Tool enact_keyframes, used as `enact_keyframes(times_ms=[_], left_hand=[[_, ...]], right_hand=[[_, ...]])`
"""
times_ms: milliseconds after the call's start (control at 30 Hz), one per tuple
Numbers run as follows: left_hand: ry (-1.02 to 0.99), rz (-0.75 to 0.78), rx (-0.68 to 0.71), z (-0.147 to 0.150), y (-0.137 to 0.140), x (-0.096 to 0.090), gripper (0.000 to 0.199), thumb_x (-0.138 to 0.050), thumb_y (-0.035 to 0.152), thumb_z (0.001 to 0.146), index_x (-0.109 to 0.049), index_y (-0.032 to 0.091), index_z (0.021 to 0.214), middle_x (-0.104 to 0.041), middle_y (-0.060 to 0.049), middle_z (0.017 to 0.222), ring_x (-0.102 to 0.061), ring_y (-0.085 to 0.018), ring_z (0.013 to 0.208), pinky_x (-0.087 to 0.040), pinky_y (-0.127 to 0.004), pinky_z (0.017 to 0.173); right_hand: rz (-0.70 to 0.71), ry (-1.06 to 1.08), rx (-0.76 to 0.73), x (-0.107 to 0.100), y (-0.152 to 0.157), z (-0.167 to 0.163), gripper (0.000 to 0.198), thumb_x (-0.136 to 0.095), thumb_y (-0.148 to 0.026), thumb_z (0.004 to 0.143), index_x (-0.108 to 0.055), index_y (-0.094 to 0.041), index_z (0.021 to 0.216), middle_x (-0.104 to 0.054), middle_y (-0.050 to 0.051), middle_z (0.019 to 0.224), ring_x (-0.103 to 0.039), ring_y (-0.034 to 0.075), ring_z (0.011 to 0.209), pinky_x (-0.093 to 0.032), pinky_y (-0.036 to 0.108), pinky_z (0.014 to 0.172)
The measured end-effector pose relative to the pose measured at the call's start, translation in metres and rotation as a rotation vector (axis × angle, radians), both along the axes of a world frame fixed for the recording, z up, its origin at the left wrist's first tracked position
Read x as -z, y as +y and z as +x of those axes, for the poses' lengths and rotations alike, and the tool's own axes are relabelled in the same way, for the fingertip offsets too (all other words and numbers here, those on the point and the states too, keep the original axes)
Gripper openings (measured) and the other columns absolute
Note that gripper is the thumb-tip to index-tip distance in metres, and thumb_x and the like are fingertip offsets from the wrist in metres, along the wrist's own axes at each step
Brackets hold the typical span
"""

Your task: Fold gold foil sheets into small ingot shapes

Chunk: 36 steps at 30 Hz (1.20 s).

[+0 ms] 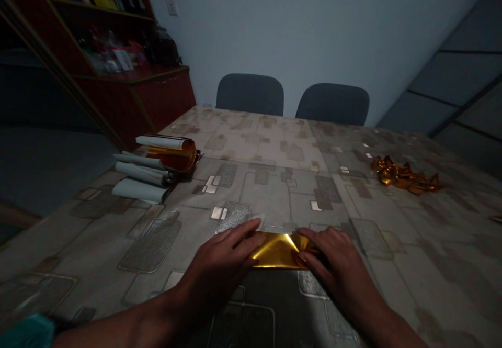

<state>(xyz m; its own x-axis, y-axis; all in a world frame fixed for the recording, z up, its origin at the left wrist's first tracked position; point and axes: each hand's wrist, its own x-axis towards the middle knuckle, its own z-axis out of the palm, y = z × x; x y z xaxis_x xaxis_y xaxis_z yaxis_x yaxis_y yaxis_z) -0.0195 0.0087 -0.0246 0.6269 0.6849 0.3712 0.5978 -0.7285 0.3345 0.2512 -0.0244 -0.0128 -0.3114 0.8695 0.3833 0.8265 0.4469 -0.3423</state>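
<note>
A folded strip of shiny gold foil paper lies crosswise at the near side of the table. My left hand grips its left end, thumb and fingers pressed together on the foil. At the other end, my right hand pinches the strip, and the foil creases by the thumb. Both ends are partly hidden under my fingers. Farther left rests a curled stack of gold paper with pale backs. Over to the right is a cluster of folded gold foil pieces.
A patterned cloth covers the table. Two grey chairs stand at its far edge, against the wall. To the left rises a reddish wooden cabinet with full shelves. Something teal shows at the lower left corner.
</note>
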Motion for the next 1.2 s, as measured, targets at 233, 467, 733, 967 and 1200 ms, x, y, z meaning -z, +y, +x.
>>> enact_keyframes(times_ms=[233, 467, 733, 967, 1200], left_hand=[[0.092, 0.065, -0.031, 0.003, -0.005, -0.002, 0.022, -0.052, 0.017, 0.096, -0.062, 0.025, 0.114, -0.062, -0.009, 0.131, -0.066, -0.025, 0.099, -0.057, -0.043, 0.08], [0.109, 0.087, 0.312, 0.008, -0.019, -0.006, 0.062, -0.056, 0.036, 0.095, -0.032, 0.013, 0.148, -0.053, -0.014, 0.145, -0.041, -0.03, 0.138, -0.031, -0.051, 0.116], [0.203, -0.171, 0.412, 0.005, -0.023, 0.008, 0.099, -0.067, 0.043, 0.085, -0.003, 0.016, 0.156, -0.025, -0.016, 0.16, -0.018, -0.033, 0.149, -0.026, -0.054, 0.118], [0.231, -0.231, 0.404, 0.007, -0.022, -0.001, 0.1, -0.067, 0.043, 0.085, -0.003, 0.017, 0.156, -0.023, -0.016, 0.161, -0.019, -0.035, 0.149, -0.026, -0.055, 0.118], [0.245, -0.233, 0.385, 0.006, -0.024, 0.0, 0.096, -0.065, 0.038, 0.088, 0.0, 0.019, 0.157, -0.023, -0.015, 0.161, -0.015, -0.032, 0.15, -0.023, -0.054, 0.119]], right_hand=[[0.085, -0.037, 0.091, 0.008, 0.001, 0.0, 0.031, -0.056, -0.034, 0.095, -0.058, -0.018, 0.122, -0.071, 0.012, 0.093, -0.065, 0.03, 0.083, -0.053, 0.044, 0.073], [0.078, -0.041, 0.076, 0.004, 0.001, 0.0, 0.027, -0.05, -0.036, 0.099, -0.056, -0.018, 0.118, -0.07, 0.012, 0.092, -0.063, 0.029, 0.082, -0.049, 0.044, 0.073], [0.001, -0.027, 0.006, 0.0, 0.0, -0.001, 0.017, -0.05, -0.035, 0.1, -0.059, -0.021, 0.097, -0.064, 0.004, 0.078, -0.059, 0.023, 0.072, -0.04, 0.039, 0.072], [0.027, -0.045, -0.023, 0.001, 0.0, -0.003, 0.017, -0.047, -0.029, 0.102, -0.062, -0.022, 0.098, -0.066, 0.003, 0.08, -0.058, 0.022, 0.074, -0.037, 0.038, 0.076], [0.024, -0.038, -0.009, 0.003, -0.001, -0.003, 0.016, -0.047, -0.028, 0.102, -0.062, -0.022, 0.097, -0.065, 0.003, 0.079, -0.058, 0.022, 0.073, -0.038, 0.037, 0.074]])
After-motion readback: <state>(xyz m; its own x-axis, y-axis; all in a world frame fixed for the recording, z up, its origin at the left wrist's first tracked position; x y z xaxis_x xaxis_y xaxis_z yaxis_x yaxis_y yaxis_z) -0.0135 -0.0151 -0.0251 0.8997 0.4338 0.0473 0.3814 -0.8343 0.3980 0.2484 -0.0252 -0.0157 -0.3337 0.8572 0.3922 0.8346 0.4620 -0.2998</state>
